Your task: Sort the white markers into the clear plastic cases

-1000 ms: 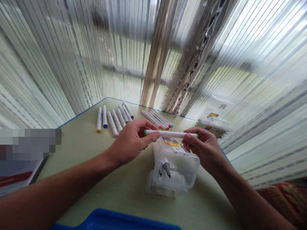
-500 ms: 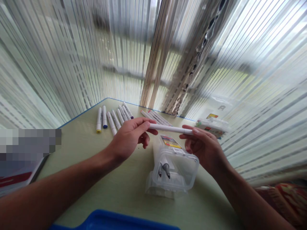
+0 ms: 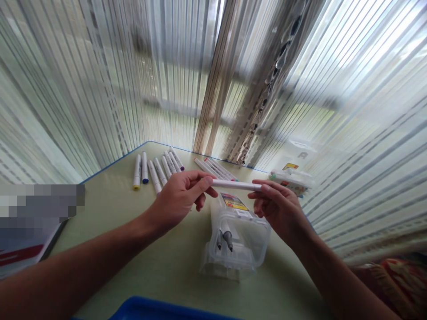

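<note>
A white marker [image 3: 236,184] is held level above the table, one end in each hand. My left hand [image 3: 185,192] pinches its left end between thumb and fingers. At the other end, my right hand [image 3: 278,202] grips it the same way, and the fingertips cover both tips. Below the marker a clear plastic case [image 3: 245,238] lies on its side with its open mouth toward me. Inside it are grey-tipped markers [image 3: 227,238]. Several white markers [image 3: 156,171] lie behind my left hand, and thinner pens [image 3: 216,169] rest behind the held marker.
At the back right stands another clear case [image 3: 290,180] with its lid raised. A blue tray [image 3: 160,309] is at the near edge of the green table [image 3: 110,275]. String curtains [image 3: 167,89] hang along the back. A partly blurred item [image 3: 23,249] is at left.
Both hands still hold the white marker, now slightly lower and farther left at its right end. The view has shifted a little, moving the table and cases in the picture.
</note>
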Tool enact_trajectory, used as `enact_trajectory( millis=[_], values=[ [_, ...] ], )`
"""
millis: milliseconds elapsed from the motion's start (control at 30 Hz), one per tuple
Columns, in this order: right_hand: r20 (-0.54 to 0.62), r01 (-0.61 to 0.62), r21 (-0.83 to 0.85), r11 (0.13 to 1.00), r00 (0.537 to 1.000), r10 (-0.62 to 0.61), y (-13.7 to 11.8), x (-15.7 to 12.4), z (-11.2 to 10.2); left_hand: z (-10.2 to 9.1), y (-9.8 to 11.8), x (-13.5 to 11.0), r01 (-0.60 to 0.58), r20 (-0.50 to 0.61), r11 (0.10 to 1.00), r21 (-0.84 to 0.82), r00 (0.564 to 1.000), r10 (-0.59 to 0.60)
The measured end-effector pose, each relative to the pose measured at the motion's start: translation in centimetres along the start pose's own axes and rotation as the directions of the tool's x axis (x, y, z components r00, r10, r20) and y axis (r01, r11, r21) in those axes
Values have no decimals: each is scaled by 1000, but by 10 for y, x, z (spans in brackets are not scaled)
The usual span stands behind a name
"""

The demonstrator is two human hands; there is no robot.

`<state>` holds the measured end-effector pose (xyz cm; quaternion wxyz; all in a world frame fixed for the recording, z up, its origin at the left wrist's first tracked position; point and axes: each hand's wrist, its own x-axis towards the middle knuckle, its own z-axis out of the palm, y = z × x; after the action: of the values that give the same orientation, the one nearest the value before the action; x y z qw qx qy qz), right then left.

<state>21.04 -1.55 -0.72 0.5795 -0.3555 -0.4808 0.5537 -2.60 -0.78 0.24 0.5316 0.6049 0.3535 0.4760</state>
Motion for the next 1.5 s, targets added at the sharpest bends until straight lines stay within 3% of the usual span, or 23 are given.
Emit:
enact_trajectory(
  millis=[367,700,1067,1500],
  values=[
    [11,66,-137,988,998,-65,4,-2,0,-1,-4,-3,-37,-3,975,221,999,39],
    [8,19,-92,996,1000,-18,2,-2,2,-1,-3,-3,-23,-20,981,195,999,28],
    [25,-38,-23,999,999,39,-5,-3,2,1,-1,1,25,-92,1000,8,995,-24],
    [-7,32,-147,989,999,-33,3,-2,1,0,-1,-3,-47,-1,977,207,999,48]
  ],
)
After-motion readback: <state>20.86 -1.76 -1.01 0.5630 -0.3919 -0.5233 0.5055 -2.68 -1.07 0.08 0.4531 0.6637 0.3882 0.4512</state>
